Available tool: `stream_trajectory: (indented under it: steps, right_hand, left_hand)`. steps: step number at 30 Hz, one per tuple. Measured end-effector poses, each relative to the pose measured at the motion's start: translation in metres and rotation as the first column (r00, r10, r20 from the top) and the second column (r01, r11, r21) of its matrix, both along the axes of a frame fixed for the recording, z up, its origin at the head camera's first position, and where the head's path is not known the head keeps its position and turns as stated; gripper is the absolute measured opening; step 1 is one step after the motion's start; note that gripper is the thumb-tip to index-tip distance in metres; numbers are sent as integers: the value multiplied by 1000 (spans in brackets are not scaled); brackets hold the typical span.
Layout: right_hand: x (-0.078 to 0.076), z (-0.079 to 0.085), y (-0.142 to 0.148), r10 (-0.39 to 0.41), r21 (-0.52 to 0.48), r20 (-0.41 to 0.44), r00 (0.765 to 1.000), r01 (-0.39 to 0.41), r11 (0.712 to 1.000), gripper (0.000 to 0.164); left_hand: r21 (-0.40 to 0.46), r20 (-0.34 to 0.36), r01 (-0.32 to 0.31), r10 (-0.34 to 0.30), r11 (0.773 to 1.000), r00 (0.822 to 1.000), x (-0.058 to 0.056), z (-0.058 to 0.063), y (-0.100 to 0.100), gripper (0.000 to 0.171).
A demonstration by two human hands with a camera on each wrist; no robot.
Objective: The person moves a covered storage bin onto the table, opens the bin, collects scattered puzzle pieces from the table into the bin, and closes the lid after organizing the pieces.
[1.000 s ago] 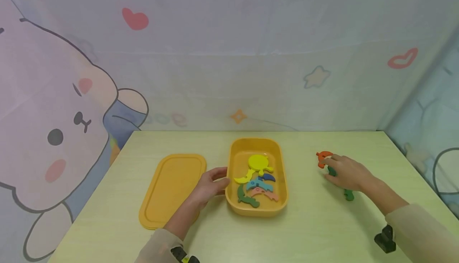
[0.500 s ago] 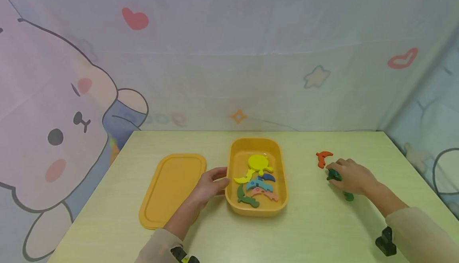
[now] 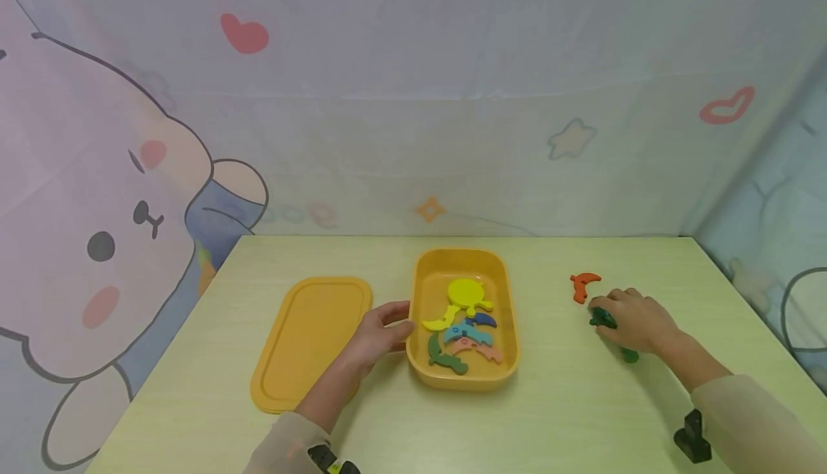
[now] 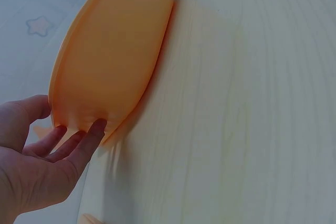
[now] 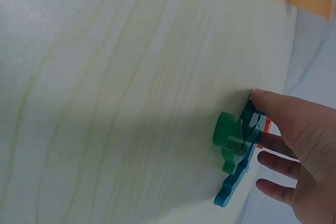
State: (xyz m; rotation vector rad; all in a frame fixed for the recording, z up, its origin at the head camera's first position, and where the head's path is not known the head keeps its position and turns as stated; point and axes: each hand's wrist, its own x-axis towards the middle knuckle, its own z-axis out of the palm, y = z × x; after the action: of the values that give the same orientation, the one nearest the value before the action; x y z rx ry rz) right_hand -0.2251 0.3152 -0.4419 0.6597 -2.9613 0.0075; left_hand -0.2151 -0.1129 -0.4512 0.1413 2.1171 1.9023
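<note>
In the head view my left hand (image 3: 380, 334) holds the left side of a yellow box (image 3: 461, 382), thumb at the rim and fingertips on the outer wall. My right hand (image 3: 636, 322) pinches a dark teal-green toy piece (image 5: 224, 196) on the table with thumb and index finger. Its other fingers are loosely extended. Against that piece, in the right wrist view, lies a brighter green toy piece (image 5: 228, 132) with a rounded end; my hand partly hides both in the head view. Just beyond my fingertips lies a red curved toy piece (image 3: 580, 290).
Inside the box lie several animal-shaped pieces, among them a yellow turtle (image 3: 466, 292), a light blue piece (image 3: 466, 332), a pink piece (image 3: 486, 351) and a green piece (image 3: 446, 360). A flat yellow lid (image 3: 313, 345) lies left of the box. A printed cloth (image 3: 491, 136) hangs behind the table.
My right hand has drawn back slightly from the red piece, which is now uncovered, and has taken hold of the dark teal-green piece. The left hand and box have stayed in place.
</note>
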Motion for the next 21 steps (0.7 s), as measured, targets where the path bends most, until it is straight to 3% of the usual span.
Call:
stream_trajectory:
  steps: [14,21]
  right_hand:
    - [-2,-7,-9,43,-6,-28,999,-43,999,32]
    - [0,-6,-15,105,-15,-23,994,-105,994,33]
  left_hand:
    - [-4,5,3,-3,1000,1000,0,1,0,45]
    - [0,2,7,-7,1000,1000,1,0,-1,45]
